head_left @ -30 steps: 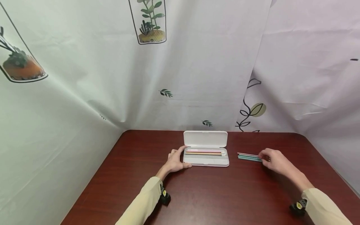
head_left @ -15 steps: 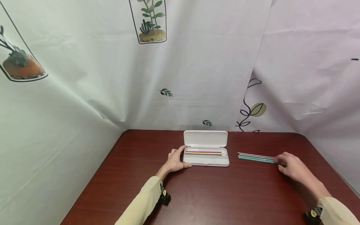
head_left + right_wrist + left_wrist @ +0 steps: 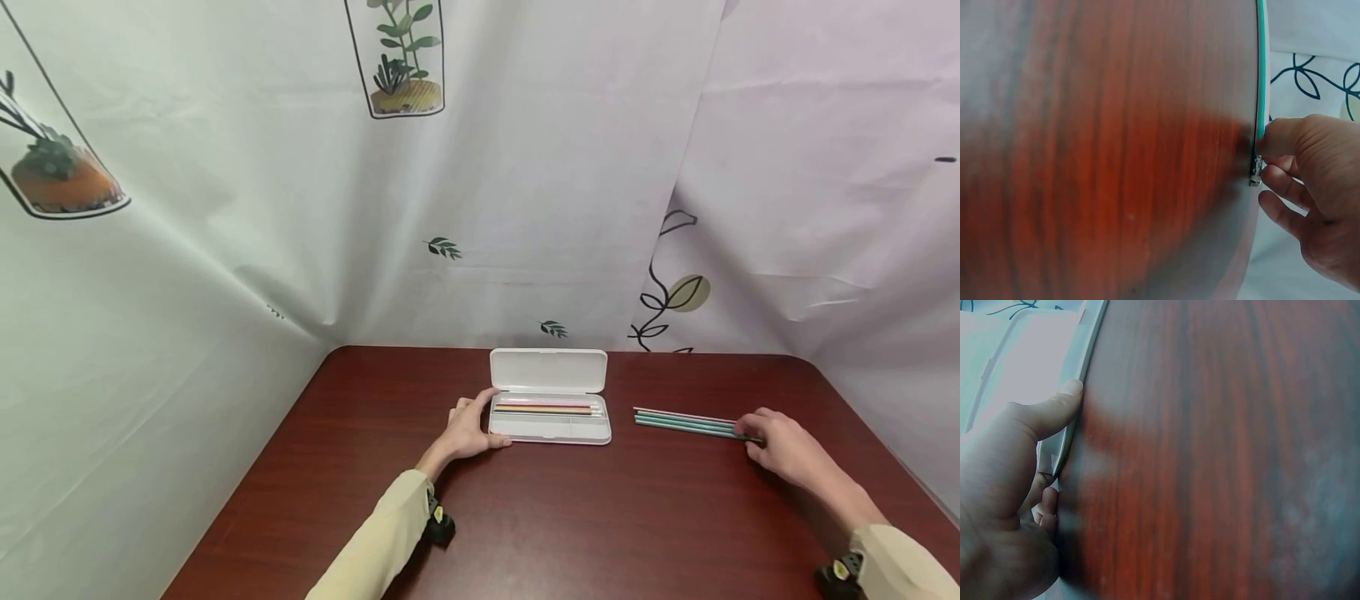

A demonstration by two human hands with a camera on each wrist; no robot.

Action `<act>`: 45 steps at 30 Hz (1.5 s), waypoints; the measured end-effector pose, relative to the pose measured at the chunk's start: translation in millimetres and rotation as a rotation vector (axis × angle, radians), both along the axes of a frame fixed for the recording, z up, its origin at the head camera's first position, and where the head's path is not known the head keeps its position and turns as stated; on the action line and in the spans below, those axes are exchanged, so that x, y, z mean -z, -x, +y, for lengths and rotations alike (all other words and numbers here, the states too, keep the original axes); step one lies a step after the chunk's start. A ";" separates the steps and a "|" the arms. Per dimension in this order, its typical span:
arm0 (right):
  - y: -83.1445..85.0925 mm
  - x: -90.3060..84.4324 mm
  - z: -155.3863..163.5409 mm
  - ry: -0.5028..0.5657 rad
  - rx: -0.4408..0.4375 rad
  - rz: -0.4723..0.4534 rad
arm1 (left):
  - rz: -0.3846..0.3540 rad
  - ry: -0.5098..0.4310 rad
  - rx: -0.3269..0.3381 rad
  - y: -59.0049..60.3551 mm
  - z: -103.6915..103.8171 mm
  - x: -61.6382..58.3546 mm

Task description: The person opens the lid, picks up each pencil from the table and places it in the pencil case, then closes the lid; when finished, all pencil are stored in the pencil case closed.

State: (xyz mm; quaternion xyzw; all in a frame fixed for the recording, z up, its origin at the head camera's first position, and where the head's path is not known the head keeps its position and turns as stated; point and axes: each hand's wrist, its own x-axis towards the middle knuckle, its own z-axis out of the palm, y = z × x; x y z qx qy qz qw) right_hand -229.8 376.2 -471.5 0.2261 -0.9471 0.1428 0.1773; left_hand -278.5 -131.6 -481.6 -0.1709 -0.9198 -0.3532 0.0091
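Note:
An open white pencil case point(image 3: 555, 430) lies on the dark red-brown table, its lid point(image 3: 548, 370) tipped back. Several pencils point(image 3: 543, 409) lie side by side in its rear part. My left hand point(image 3: 465, 430) holds the case's left end, thumb along the front edge and index finger at the rear corner. To the right of the case, teal pencils point(image 3: 684, 423) and a pale thin one behind them lie side by side. At their right end, my right hand point(image 3: 782, 446) pinches the teal pencils with thumb and fingertips. A silvery tip point(image 3: 1256, 170) shows below the thumb in the right wrist view.
The table point(image 3: 585, 517) has a rounded far edge against a white fabric backdrop point(image 3: 555, 208) printed with plants. Dark wrist cameras point(image 3: 440, 523) sit at both cuffs.
My right hand has slid rightward along the pencils to their right end, uncovering more of their length; the pencils stay in place. My left hand and the case have not moved.

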 end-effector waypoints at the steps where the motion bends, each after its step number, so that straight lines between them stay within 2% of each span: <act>1: 0.5 -0.3 0.1 -0.003 0.004 -0.012 | -0.002 0.000 -0.001 0.0 0.0 0.1; 12: 3.2 -3.4 1.8 -0.074 0.002 -0.094 | 0.009 0.006 0.008 0.5 -0.1 0.5; 23: 3.1 -7.6 1.6 -0.081 -0.021 -0.161 | 0.011 0.005 0.011 0.1 -0.2 0.9; 31: 1.7 -7.2 2.6 -0.063 -0.036 -0.127 | 0.007 0.002 0.005 0.2 0.0 0.7; 40: 5.3 -5.0 0.0 -0.011 -0.136 0.037 | 0.020 -0.002 0.008 -0.1 -0.6 0.8; 45: 8.4 -7.8 -3.7 0.010 -0.160 0.041 | 0.012 -0.005 -0.001 -0.2 -0.1 0.7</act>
